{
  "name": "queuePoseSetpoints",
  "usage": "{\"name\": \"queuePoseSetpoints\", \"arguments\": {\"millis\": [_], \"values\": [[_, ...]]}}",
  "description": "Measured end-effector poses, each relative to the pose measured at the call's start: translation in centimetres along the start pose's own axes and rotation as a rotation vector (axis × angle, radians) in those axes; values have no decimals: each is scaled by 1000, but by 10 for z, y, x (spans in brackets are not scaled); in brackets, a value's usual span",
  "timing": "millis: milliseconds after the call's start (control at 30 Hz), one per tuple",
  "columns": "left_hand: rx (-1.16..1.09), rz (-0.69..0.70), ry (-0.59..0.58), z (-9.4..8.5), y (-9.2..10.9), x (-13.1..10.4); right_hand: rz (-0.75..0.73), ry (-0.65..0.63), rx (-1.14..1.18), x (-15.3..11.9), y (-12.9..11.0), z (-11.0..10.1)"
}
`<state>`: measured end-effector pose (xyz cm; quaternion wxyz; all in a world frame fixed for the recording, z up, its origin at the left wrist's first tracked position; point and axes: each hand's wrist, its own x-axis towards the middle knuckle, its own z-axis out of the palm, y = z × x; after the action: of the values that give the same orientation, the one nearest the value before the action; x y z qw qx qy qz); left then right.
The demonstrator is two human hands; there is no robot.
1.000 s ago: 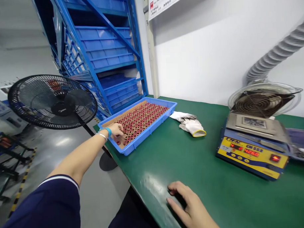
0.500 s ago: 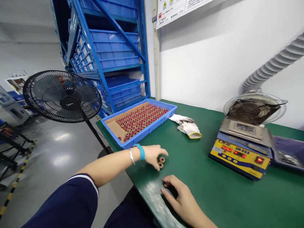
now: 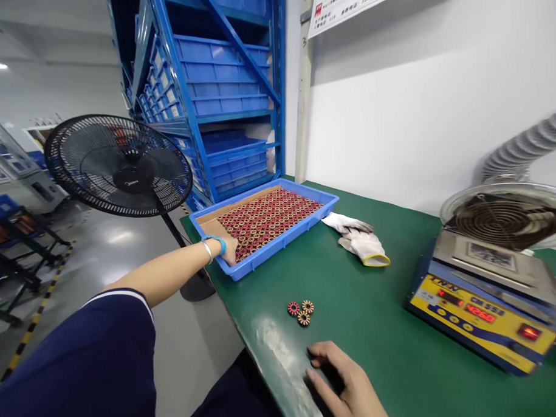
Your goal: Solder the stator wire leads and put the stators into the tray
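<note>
My left hand [image 3: 229, 251], with a teal band and a pale bracelet at the wrist, reaches over the near left corner of the blue tray [image 3: 257, 269]. Its fingers point down at the edge of the rows of small copper-wound stator cores [image 3: 272, 221]; the fingertips are hidden, so whether they hold one is unclear. Three loose cores lie together on the green table: a red one [image 3: 293, 309], a tan one [image 3: 307, 306] and another tan one [image 3: 304, 318]. Just nearer than these, my right hand [image 3: 345, 382] rests with curved fingers, thumb apart, holding nothing.
White gloves [image 3: 358, 237] lie right of the tray. A yellow-fronted heating unit with a red digital display [image 3: 480, 314] stands at right, a round fan [image 3: 497, 219] behind it. A black pedestal fan [image 3: 126, 171] and blue shelving [image 3: 197, 132] stand beyond the table's left edge.
My left hand has moved from the loose cores, left and away from me, into the tray's corner. Those three cores now lie uncovered. My right hand keeps its pose; the view has shifted.
</note>
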<state>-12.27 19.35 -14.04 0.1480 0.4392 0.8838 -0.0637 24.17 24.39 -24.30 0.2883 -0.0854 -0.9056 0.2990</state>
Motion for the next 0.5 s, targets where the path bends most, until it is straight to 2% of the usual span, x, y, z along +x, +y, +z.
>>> {"name": "queuePoseSetpoints", "arguments": {"millis": [67,267,500], "values": [[-5,6,-4,3,1,4,-14,0,-1,1,1,0],[-91,83,-9,-1,-14,4,-40,16,-5,5,2,0],[-162,114,-20,3,-21,14,-6,-19,-25,4,0,0]]}}
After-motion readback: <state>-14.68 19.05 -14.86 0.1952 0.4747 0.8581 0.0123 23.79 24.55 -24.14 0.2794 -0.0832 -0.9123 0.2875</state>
